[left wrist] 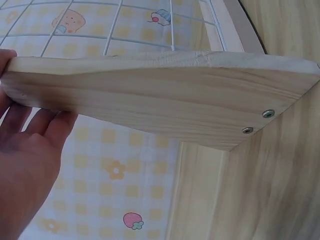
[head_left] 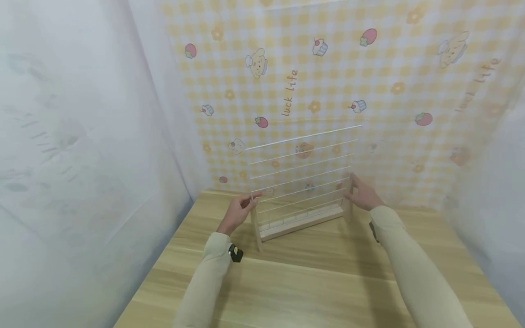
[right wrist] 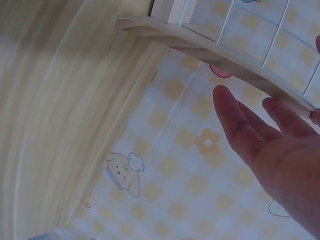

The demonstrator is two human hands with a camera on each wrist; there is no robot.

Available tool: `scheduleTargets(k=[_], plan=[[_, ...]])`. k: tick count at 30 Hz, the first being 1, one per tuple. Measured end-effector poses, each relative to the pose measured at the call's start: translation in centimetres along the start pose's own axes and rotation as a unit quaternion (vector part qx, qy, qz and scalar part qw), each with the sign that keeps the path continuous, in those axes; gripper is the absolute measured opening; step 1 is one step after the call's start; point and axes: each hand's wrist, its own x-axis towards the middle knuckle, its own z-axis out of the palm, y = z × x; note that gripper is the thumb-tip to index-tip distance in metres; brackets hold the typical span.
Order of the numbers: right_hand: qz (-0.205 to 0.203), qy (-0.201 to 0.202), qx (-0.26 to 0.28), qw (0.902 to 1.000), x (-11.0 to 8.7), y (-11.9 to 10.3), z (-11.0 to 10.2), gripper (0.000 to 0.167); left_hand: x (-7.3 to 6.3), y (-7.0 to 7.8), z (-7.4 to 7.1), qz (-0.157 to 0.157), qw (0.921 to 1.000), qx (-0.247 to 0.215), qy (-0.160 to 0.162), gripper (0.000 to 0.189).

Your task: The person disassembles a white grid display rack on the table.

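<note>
Wood-and-wire rack (head_left: 301, 225) stands upright, long side left-to-right, right end kinda farther back; left hand (head_left: 239, 212) and right hand (head_left: 366, 197) both gripping its ends.

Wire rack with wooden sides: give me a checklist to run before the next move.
1. Left hand holding left side panel: ok.
2. Right hand with all fingers round right side panel: not ok, some extend free.
3. Two screws present in left side panel: ok.
4. Screw tightness: cannot tell.
5. Wire grid raised, not flat: ok.
6. Both panels bearing on tabletop: cannot tell.
</note>
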Motion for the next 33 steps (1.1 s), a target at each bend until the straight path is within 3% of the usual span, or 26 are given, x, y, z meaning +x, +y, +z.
scheduleTargets(k=[5, 8, 16, 21, 23, 26, 33], plan=[[0.017, -0.037, 0.024, 0.9989, 0.3, 0.0, 0.1, 0.089, -1.3, -0.1, 0.9, -0.001, 0.9998, -0.012, 0.016, 0.036], [0.025, -0.038, 0.045, 0.9979, 0.4, -0.5, 0.1, 0.092, -1.5, -0.1, 1.4, 0.004, 0.9992, -0.022, 0.031, 0.038], [0.008, 0.022, 0.037, 0.9991, 0.3, -4.2, 0.2, 0.088, -1.8, 0.6, 1.9, 0.007, 0.9985, -0.031, 0.044, 0.037], [-0.033, 0.064, 0.064, 0.9954, -0.1, -6.4, 0.5, 0.086, -2.1, 0.3, 1.8, 0.018, 0.9974, -0.038, 0.059, 0.036], [-0.040, 0.080, 0.080, 0.9928, -0.2, -7.4, 0.7, 0.086, -2.1, -0.5, 1.9, 0.028, 0.9960, -0.047, 0.071, 0.035], [-0.043, 0.096, 0.102, 0.9892, -0.1, -8.8, 1.2, 0.088, -2.2, -0.7, 1.8, 0.031, 0.9946, -0.057, 0.081, 0.035], [-0.035, 0.123, 0.081, 0.9884, 0.6, -11.1, 2.9, 0.091, -2.1, -0.8, 2.2, 0.024, 0.9929, -0.072, 0.092, 0.032]])
